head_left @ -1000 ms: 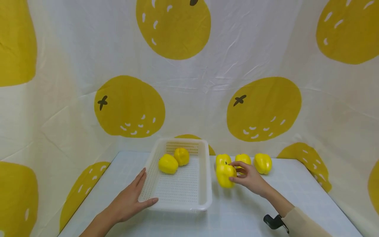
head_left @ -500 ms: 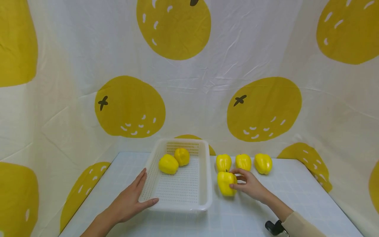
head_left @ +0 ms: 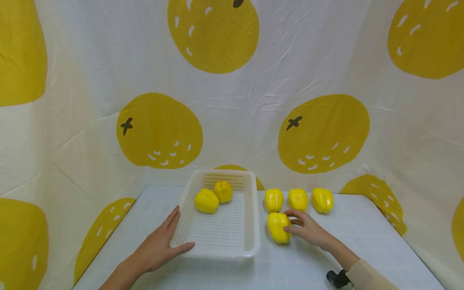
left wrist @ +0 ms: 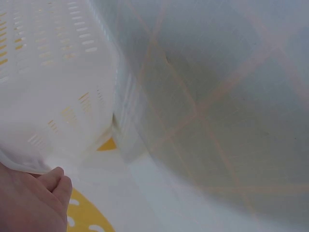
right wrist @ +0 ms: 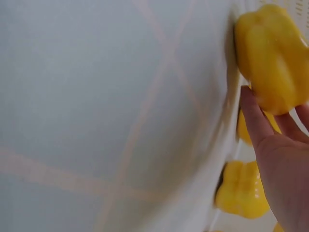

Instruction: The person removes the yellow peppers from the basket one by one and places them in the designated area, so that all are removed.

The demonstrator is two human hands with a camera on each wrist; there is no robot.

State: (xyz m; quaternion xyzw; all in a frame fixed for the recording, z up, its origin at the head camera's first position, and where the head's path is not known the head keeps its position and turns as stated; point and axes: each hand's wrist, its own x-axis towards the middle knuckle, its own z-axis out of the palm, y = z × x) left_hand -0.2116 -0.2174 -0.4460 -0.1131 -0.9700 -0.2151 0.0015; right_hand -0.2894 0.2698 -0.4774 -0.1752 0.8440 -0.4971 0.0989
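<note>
My right hand (head_left: 306,228) holds a glossy yellow bell pepper (head_left: 278,228) by its right side, low over the table in front of a back row. In the right wrist view, thumb and fingers meet the end of that bell pepper (right wrist: 273,60). My left hand (head_left: 156,245) rests at the near left corner of a white perforated plastic basket (head_left: 255,225), fingers straight along its left side and thumb over the front rim. The left wrist view shows the left hand (left wrist: 36,198) at the basket's rim (left wrist: 24,166). Two yellow bell peppers (head_left: 206,200) lie inside, toward the back.
Three more yellow bell peppers (head_left: 298,199) stand in a row at the back right of the table (head_left: 362,229), which has a pale checked cover. Behind hangs a white curtain (head_left: 235,100) printed with large yellow fruits. A black strap device (head_left: 337,278) is by the right sleeve.
My right hand has brought its bell pepper down and toward me, away from the back row, and the pepper now leans slightly. The left hand and basket stay where they were.
</note>
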